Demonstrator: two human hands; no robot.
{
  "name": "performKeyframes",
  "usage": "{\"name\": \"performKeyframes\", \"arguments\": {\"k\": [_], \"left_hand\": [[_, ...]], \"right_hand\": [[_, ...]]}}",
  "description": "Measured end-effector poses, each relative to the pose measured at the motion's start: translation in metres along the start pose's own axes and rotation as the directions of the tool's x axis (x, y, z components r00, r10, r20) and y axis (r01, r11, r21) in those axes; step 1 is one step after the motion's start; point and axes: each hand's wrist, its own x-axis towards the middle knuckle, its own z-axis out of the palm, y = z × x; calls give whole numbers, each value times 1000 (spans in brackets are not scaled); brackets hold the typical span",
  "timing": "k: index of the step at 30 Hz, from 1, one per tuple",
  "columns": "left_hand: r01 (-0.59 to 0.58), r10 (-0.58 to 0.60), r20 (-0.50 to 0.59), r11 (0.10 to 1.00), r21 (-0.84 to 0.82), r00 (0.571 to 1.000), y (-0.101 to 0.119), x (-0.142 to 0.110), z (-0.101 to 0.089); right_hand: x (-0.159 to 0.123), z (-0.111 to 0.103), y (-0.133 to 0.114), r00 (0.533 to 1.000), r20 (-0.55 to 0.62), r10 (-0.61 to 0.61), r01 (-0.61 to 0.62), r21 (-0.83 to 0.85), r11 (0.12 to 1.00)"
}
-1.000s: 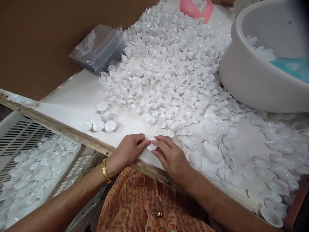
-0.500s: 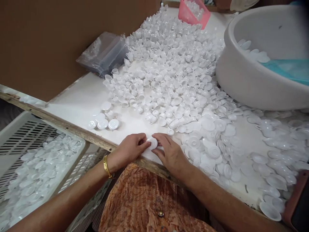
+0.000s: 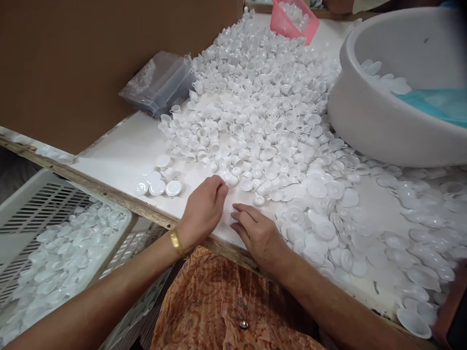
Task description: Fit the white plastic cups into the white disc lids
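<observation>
My right hand (image 3: 260,236) is low over the white tabletop, its thumb and fingertips pinched on a small white plastic saucer (image 3: 229,215), which is blurred and hard to make out against the table. Further forward, my left hand (image 3: 205,206) has its fingertips drawn together at the near edge of a pile of tiny white plastic cups (image 3: 237,129); anything between them is hidden. On the right the pile turns into loose white saucers (image 3: 323,231). Left of my hands is a small group of round white pieces (image 3: 156,187) with circular ridges.
A large pale tub (image 3: 379,131) stands on the right with white pieces and a turquoise item inside. A pink scoop (image 3: 284,24) lies at the back. Beside the brown board (image 3: 91,63) is a plastic-wrapped packet (image 3: 160,80). A crate (image 3: 120,233) of white pieces sits below left.
My left hand has let go of the saucer and moved forward to the near edge of the cup pile. My right hand has stayed in nearly the same place.
</observation>
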Motion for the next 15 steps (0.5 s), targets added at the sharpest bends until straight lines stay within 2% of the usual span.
{"name": "performKeyframes", "arguments": {"k": [1,3,7,11,15], "left_hand": [[-56,60,-69,997,54,996,4,4,5],[-147,172,-134,973,180,976,11,12,15],[-187,266,-217,927,326,939,20,25,34],[-251,346,-207,890,381,915,19,29,44],[-247,345,-181,876,415,921,10,27,41]], "right_hand": [[0,0,0,1000,-4,10,-10,26,1000],[0,-1,0,998,-31,52,-49,78,996],[-4,-2,2,985,-78,156,-147,107,983],[-8,-1,4,971,-65,232,-220,151,964],[-8,2,2,968,-21,249,-238,227,944]]}}
